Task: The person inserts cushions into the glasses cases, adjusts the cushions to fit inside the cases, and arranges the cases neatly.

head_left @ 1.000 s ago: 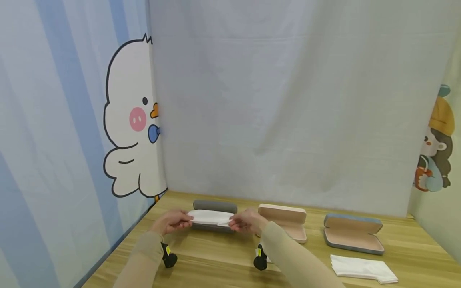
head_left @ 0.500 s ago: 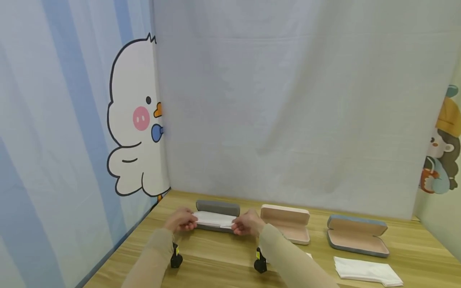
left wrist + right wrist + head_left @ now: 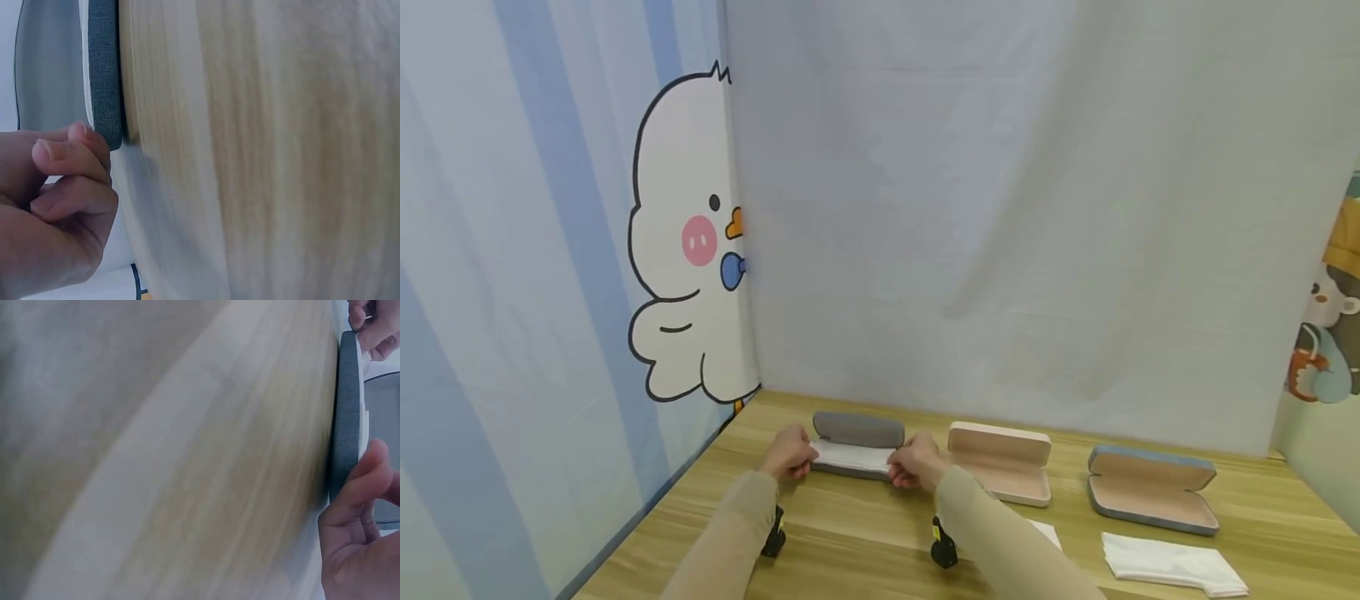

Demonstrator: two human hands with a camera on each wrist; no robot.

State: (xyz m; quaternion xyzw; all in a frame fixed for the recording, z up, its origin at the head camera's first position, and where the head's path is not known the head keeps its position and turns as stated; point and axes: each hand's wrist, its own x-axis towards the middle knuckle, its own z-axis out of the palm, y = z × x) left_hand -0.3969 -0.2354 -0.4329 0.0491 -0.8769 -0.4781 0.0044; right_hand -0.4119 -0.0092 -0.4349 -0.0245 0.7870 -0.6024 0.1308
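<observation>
A grey glasses case (image 3: 859, 430) lies open at the back left of the table, its lid leaning back. In its lower half sits a folded white cloth (image 3: 852, 456). My left hand (image 3: 789, 452) pinches the cloth's left end at the case's rim; in the left wrist view its other fingers (image 3: 78, 197) are curled beside the case corner. At the opposite end, my right hand (image 3: 919, 461) pinches the cloth between thumb and fingers. The right wrist view shows the cloth edge (image 3: 363, 434) just above the grey rim. Fingertips hide both cloth ends.
A cream glasses case (image 3: 1000, 454) stands open right of my right hand. Farther right is an open blue-grey case (image 3: 1152, 492). One folded white cloth (image 3: 1172, 563) lies before it; another white cloth (image 3: 1047, 532) is partly hidden by my right sleeve. A grey curtain (image 3: 1000, 250) hangs behind.
The white cloth has gone down from above the grey case into its lower half, both hands lowering with it. The view has shifted slightly.
</observation>
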